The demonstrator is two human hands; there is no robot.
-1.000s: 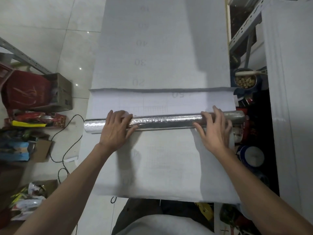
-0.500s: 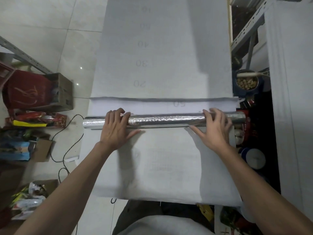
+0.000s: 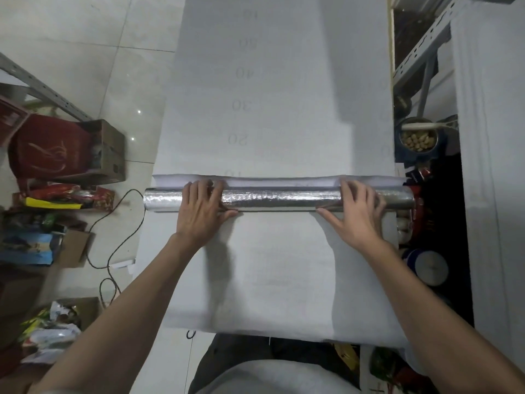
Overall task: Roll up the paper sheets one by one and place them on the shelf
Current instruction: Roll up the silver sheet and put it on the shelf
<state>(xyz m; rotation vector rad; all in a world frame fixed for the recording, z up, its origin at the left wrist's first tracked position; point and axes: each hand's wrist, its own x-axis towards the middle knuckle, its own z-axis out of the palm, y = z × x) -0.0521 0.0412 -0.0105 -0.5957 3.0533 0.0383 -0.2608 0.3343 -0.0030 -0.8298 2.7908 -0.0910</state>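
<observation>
Nearest to the body: a flat paper sheet point(image 3: 278, 265), white, spread between the two forearms. Whether on a tabletop or on the floor, cannot tell; hidden under the paper.

Just beyond that flat part: the left hand point(image 3: 203, 211) and the right hand point(image 3: 356, 214), both laid on the roll point(image 3: 279, 198), well apart from each other, each set in from its own end. Fingers spread and only lightly bent over the top of the roll, thumbs low on the near side at the line of contact with the sheet. Pressing, not pinching.

About the roll itself: silver outside, lying crosswise, long axis from left to right, straight ahead of both hands and touching them. Equally near to both, so probably to be pushed away from the body with even pressure. With one end leading, likely to wind into a cone shape.

Directly behind the roll: a raised white edge point(image 3: 278, 182) of paper, close along the far side. Further away: a long stretch of flat sheet with printed numbers point(image 3: 241, 105). Judged from this, rolling far from finished, and nothing ready yet for storing.

Far right: the shelf point(image 3: 420, 51), metal, nearer to the right hand than to the left.
</observation>
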